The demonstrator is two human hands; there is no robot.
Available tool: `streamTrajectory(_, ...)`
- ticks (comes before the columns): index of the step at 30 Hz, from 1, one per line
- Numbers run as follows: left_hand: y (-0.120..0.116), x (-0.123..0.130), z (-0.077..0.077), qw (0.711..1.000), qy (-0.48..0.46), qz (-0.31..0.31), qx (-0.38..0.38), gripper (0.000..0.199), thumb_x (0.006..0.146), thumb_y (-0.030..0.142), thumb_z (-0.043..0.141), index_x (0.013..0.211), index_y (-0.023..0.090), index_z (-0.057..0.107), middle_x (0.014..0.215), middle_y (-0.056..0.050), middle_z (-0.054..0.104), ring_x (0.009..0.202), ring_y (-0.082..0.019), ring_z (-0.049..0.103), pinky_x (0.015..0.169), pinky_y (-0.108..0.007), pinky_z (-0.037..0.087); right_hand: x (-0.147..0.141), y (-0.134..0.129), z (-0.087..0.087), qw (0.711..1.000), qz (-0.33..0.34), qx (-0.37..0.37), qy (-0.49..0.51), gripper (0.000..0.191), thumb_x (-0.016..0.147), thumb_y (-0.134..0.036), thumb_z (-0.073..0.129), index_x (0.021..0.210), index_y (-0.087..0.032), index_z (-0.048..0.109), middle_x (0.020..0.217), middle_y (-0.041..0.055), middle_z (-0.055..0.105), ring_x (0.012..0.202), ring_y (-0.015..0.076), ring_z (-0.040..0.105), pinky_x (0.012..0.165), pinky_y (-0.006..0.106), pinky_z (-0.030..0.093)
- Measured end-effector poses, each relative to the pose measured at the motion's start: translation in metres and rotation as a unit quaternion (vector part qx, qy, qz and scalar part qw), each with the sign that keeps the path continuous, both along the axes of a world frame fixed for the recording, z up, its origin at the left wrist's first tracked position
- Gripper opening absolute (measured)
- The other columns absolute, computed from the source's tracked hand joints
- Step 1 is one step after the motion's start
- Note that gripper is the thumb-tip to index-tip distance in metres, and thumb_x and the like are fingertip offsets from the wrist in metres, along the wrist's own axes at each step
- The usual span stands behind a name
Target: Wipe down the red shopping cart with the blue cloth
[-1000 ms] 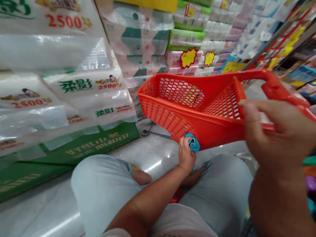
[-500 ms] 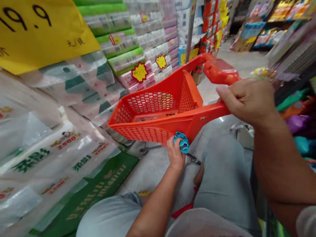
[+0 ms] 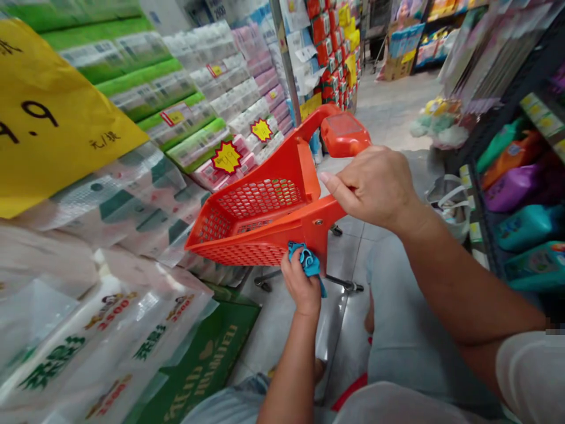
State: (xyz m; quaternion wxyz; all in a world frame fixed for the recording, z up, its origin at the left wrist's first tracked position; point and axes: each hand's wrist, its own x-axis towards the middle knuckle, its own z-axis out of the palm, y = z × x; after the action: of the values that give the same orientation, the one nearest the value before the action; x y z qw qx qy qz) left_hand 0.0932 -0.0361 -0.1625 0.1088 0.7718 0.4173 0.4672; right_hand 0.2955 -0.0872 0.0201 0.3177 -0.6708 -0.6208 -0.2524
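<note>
An orange-red shopping cart (image 3: 260, 241) with a perforated basket stands before me, tilted in the view. My right hand (image 3: 375, 185) is wrapped round its handle, just below the handle's boxy red holder (image 3: 346, 132). Low at the cart's near side, my left hand (image 3: 300, 282) grips a crumpled blue cloth (image 3: 311, 262) against the outer basket wall. Part of the cloth hangs past my fingers. The inside of the basket is partly visible through its opening.
Stacked tissue packs (image 3: 145, 218) and a yellow price sign (image 3: 57, 123) line the left. A green box (image 3: 212, 353) lies low left. On the right are a shelf of coloured bottles (image 3: 516, 185) and a white basket (image 3: 448, 206). A metal pole (image 3: 286, 59) rises behind the cart.
The cart's handle and my right hand have shifted left in the view. My left hand with the blue cloth sits slightly lower and further left. More of the right shelf shows.
</note>
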Motion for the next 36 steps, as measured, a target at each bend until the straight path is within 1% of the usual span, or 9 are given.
streamTrajectory(2,0.007,-0.004,0.000,1.000,-0.011,0.001,0.007,0.044,0.079,0.010,0.050,0.120,0.020,0.060,0.123,-0.013,0.055,0.119,-0.027,0.053,0.104,-0.043,0.042,-0.003,0.002,-0.001,1.000,-0.001,0.008,-0.009,0.057,0.099,-0.045,0.038,0.057,-0.019,0.068,0.057,0.0046,0.062,0.057,0.0149,0.049,0.065,0.034,0.030)
streamTrajectory(6,0.021,0.000,0.019,0.988,-0.130,0.065,0.041,0.035,0.086,0.018,0.052,0.121,0.021,0.054,0.113,-0.009,0.055,0.114,-0.022,0.052,0.104,-0.039,0.040,-0.011,0.003,-0.001,1.000,-0.005,0.021,-0.008,0.057,0.099,-0.044,0.038,0.058,-0.019,0.067,0.057,0.0048,0.062,0.058,0.0156,0.052,0.067,0.034,0.034)
streamTrajectory(13,-0.031,0.024,0.045,0.990,-0.133,-0.024,0.039,0.028,0.086,0.017,0.052,0.114,0.022,0.054,0.109,-0.007,0.056,0.109,-0.020,0.053,0.099,-0.036,0.042,-0.019,0.001,-0.003,1.000,-0.018,0.018,0.018,0.058,0.100,-0.045,0.036,0.060,-0.018,0.068,0.056,0.0053,0.061,0.060,0.0164,0.054,0.072,0.036,0.039)
streamTrajectory(17,-0.026,0.029,0.061,0.986,-0.111,-0.007,0.125,0.026,0.086,0.022,0.061,0.113,0.023,0.057,0.116,-0.008,0.055,0.117,-0.022,0.051,0.103,-0.039,0.040,-0.024,0.000,-0.005,0.999,-0.016,0.015,0.027,0.060,0.102,-0.047,0.033,0.065,-0.017,0.070,0.057,0.0063,0.061,0.066,0.0177,0.056,0.080,0.037,0.041)
streamTrajectory(20,-0.017,0.021,0.026,0.989,-0.031,-0.019,0.145,0.023,0.083,0.023,0.064,0.106,0.022,0.062,0.122,-0.010,0.052,0.116,-0.024,0.053,0.100,-0.040,0.043,-0.026,0.001,-0.005,0.999,-0.019,0.005,0.038,0.061,0.102,-0.047,0.032,0.065,-0.016,0.070,0.058,0.0070,0.062,0.067,0.0183,0.057,0.081,0.039,0.041)
streamTrajectory(23,-0.019,0.006,-0.029,0.996,0.036,-0.027,0.075,0.017,0.079,0.017,0.060,0.095,0.022,0.065,0.112,-0.009,0.055,0.103,-0.023,0.055,0.091,-0.037,0.046,-0.027,0.002,-0.004,0.999,-0.019,0.006,0.045,0.060,0.102,-0.048,0.034,0.064,-0.017,0.069,0.059,0.0072,0.063,0.067,0.0183,0.057,0.081,0.039,0.041)
streamTrajectory(25,-0.023,-0.001,-0.051,0.998,0.028,-0.009,0.050,0.020,0.078,0.013,0.056,0.096,0.020,0.063,0.110,-0.010,0.054,0.103,-0.024,0.055,0.090,-0.038,0.047,-0.028,0.001,-0.003,0.999,-0.014,0.011,0.045,0.060,0.102,-0.047,0.034,0.065,-0.017,0.070,0.059,0.0067,0.063,0.067,0.0180,0.057,0.080,0.039,0.041)
streamTrajectory(30,-0.021,-0.001,-0.057,1.000,-0.023,0.020,0.007,0.024,0.082,0.018,0.057,0.106,0.020,0.061,0.121,-0.011,0.047,0.117,-0.026,0.052,0.100,-0.043,0.043,-0.034,-0.002,0.001,0.998,-0.005,-0.008,0.059,0.061,0.103,-0.046,0.031,0.067,-0.018,0.071,0.062,0.0066,0.063,0.067,0.0186,0.057,0.079,0.039,0.039)
streamTrajectory(36,-0.031,-0.004,-0.078,0.998,-0.045,0.031,-0.027,0.021,0.076,0.009,0.053,0.092,0.021,0.059,0.099,-0.005,0.051,0.094,-0.021,0.057,0.085,-0.035,0.046,-0.033,-0.001,0.001,0.999,-0.015,0.005,0.050,0.059,0.102,-0.042,0.033,0.065,-0.018,0.072,0.059,0.0053,0.064,0.063,0.0165,0.057,0.075,0.036,0.038)
